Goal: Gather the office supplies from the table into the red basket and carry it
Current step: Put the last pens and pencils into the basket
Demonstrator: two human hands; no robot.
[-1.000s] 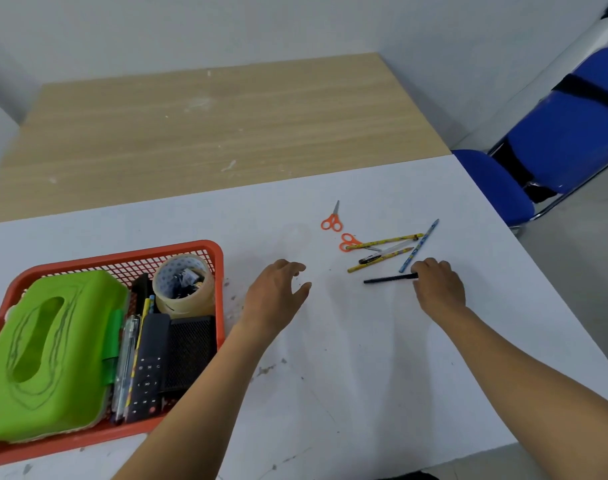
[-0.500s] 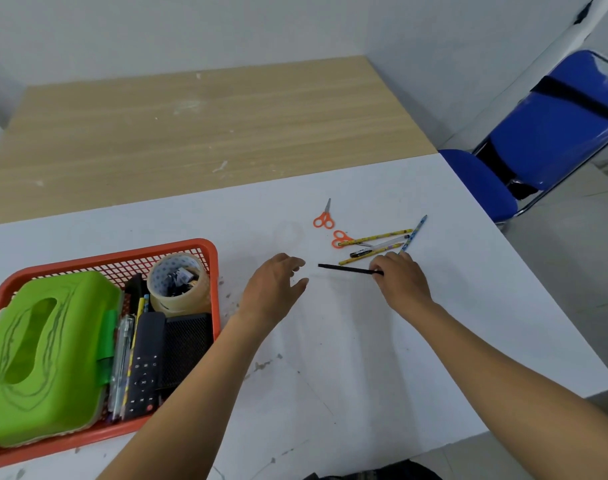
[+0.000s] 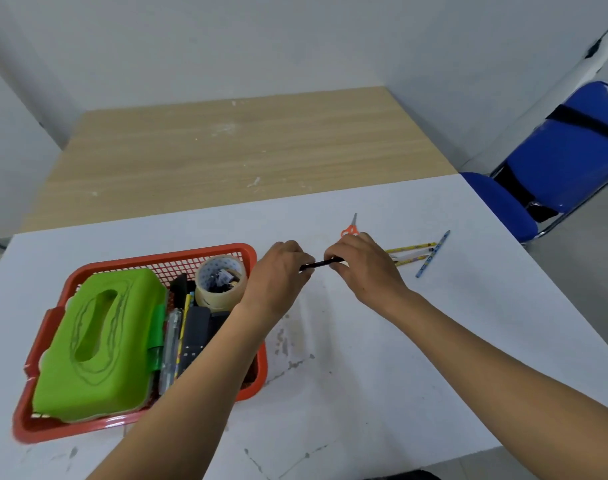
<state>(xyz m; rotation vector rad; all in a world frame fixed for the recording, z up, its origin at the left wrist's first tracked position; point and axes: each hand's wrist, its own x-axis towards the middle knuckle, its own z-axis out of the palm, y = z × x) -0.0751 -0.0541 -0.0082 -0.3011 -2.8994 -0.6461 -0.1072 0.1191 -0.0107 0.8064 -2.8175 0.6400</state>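
Observation:
A black pen [image 3: 320,263] spans the gap between my two hands just above the white table [image 3: 382,375]. My right hand [image 3: 363,268] grips its right end, and my left hand [image 3: 278,277] closes on its left end. The red basket [image 3: 98,422] stands at the left and holds a green box [image 3: 98,341], a tape roll [image 3: 219,282], a calculator and pens. Behind my right hand lie orange scissors [image 3: 351,227], two yellow pencils [image 3: 411,247] and a blue pencil [image 3: 432,254]. A second pair of scissors is hidden by my right hand.
A wooden table [image 3: 243,147] adjoins the white one at the back. A blue chair [image 3: 555,161] stands off the right corner. Grey walls close in behind and to the left. The white table's right and near edges are close to my arms.
My right hand lifted the black pen and carried it left to my left hand, which now closes on its other end. The view has shifted, so the basket appears nearer the middle.

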